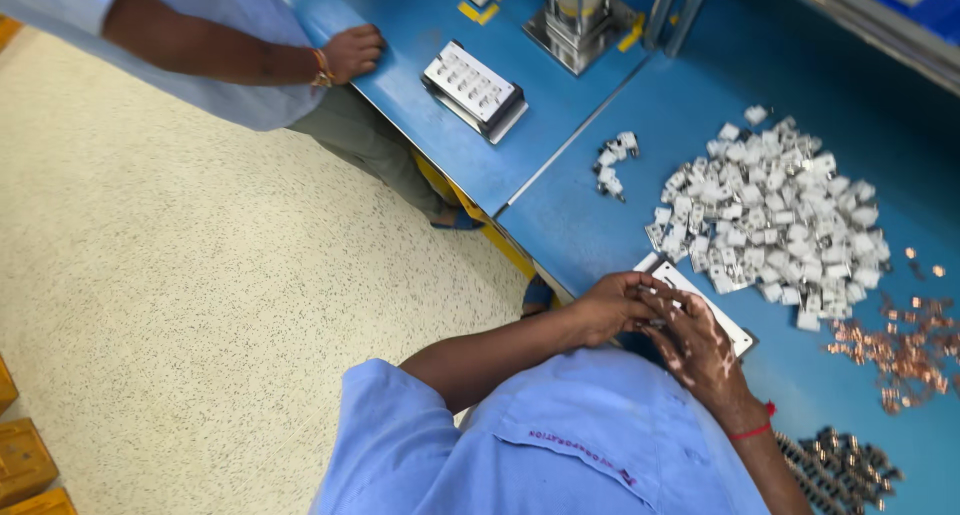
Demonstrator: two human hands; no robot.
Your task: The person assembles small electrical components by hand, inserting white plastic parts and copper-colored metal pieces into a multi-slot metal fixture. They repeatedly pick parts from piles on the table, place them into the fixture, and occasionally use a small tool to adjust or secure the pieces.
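Both hands, left hand (pixel 610 305) and right hand (pixel 695 347), curl their fingers together over a white fixture plate (pixel 705 305) (long axis running diagonally toward lower right).

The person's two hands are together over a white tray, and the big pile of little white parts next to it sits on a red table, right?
Not quite. The table is blue, not red, as the head view shows. The rest holds: the left hand and the right hand meet over the white tray, and the big pile of little white parts lies right beside it.
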